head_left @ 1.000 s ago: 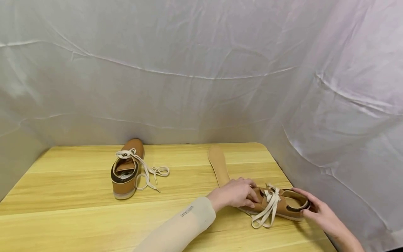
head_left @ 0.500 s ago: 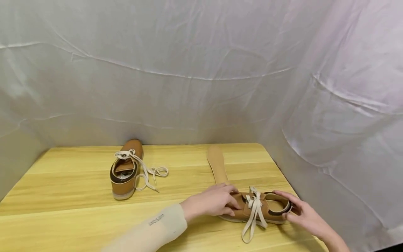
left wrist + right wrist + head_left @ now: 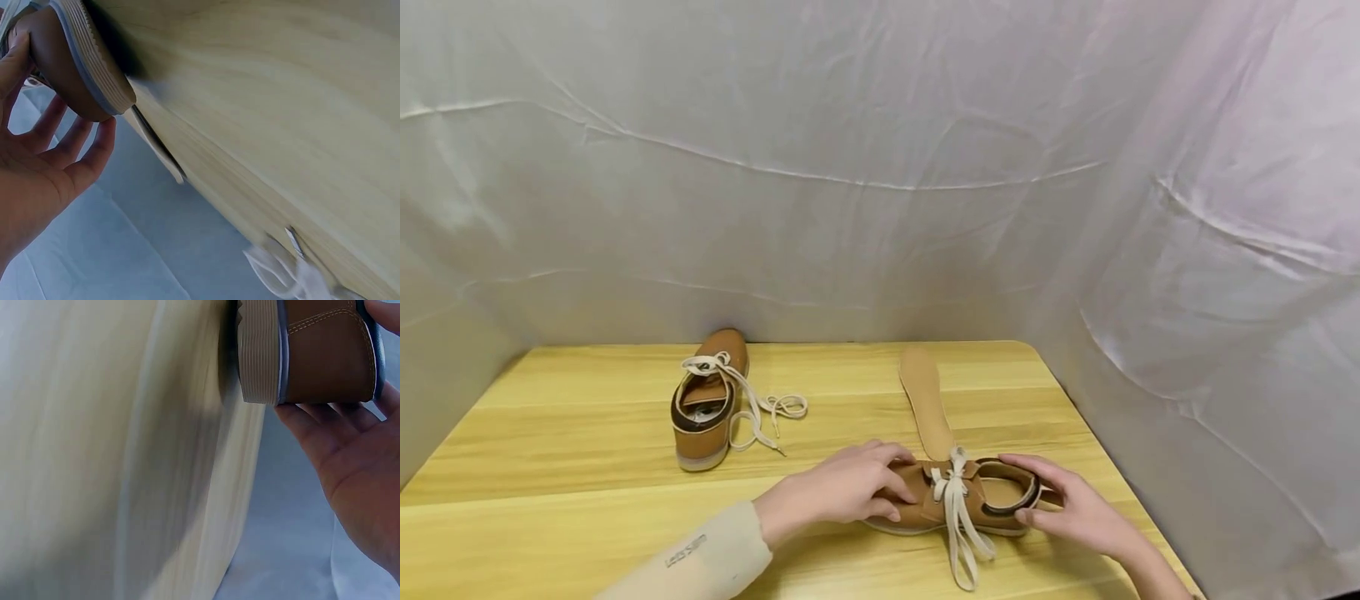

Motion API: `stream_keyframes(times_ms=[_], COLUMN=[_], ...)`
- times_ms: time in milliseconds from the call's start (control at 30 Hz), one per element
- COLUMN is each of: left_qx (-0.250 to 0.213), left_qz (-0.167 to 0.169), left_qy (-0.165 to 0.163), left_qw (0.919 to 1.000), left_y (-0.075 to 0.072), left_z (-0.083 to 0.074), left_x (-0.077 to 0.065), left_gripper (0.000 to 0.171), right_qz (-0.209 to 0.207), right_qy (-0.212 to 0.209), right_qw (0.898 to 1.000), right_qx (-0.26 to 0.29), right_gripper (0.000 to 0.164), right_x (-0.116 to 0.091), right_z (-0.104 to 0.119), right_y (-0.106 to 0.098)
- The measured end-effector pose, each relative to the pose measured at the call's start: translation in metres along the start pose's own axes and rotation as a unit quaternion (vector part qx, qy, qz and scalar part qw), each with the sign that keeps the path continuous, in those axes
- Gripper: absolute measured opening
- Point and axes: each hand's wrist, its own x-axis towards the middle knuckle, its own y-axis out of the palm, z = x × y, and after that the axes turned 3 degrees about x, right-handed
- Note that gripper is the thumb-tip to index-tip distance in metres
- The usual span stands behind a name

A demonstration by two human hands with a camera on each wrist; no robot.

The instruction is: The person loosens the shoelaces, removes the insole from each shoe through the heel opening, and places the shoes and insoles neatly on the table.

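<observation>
A brown lace-up shoe (image 3: 927, 507) lies crosswise at the table's front right, toe to the left, its cream laces (image 3: 957, 508) tied and hanging over the near side. My left hand (image 3: 850, 483) grips the toe; the left wrist view shows thumb and fingers around the toe (image 3: 59, 62). At the heel, my right hand (image 3: 1078, 512) holds the dark collar and back, and its fingers curl round the heel (image 3: 325, 359) in the right wrist view. Whether the sole touches the table is hard to tell. Behind the shoe lies a flat tan insole (image 3: 925, 396), its near end by the laces.
A matching brown shoe (image 3: 702, 444) stands at the table's back left, toe toward the fabric wall, with loose cream laces (image 3: 786, 407) trailing right. Grey fabric (image 3: 850, 208) encloses the back and sides of the wooden table (image 3: 587, 500).
Both hands have carried the shoe leftward and slightly toward the front edge, bringing more of the insole into view. The grip at toe and heel stays the same.
</observation>
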Motion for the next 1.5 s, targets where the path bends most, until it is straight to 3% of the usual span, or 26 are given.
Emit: stream_keyframes(times_ms=[333, 633, 933, 1200, 1500], left_qx=[-0.010, -0.044, -0.059, -0.066, -0.085], left_qz=[-0.008, -0.018, -0.052, -0.072, -0.083], left_qy=[-0.042, -0.071, -0.086, -0.102, -0.131], left_qw=[0.9990, 0.9964, 0.9932, 0.9899, 0.9843], left_y=[-0.016, -0.031, -0.038, -0.039, -0.040], left_z=[0.012, 0.028, 0.043, 0.048, 0.042], left_x=[-0.054, -0.101, -0.141, -0.161, -0.161], left_gripper=[0.027, 0.025, 0.028, 0.032, 0.058], right_qz=[0.028, 0.053, 0.078, 0.089, 0.117], right_qy=[-0.024, -0.036, -0.051, -0.059, -0.084], right_qw=[0.999, 0.998, 0.996, 0.994, 0.989], right_qx=[-0.036, -0.023, -0.010, -0.009, 0.008], right_gripper=[0.066, 0.066, 0.067, 0.068, 0.057], right_x=[0.034, 0.066, 0.092, 0.102, 0.120], right_z=[0.020, 0.042, 0.062, 0.073, 0.079], right_y=[0.031, 0.063, 0.091, 0.105, 0.101])
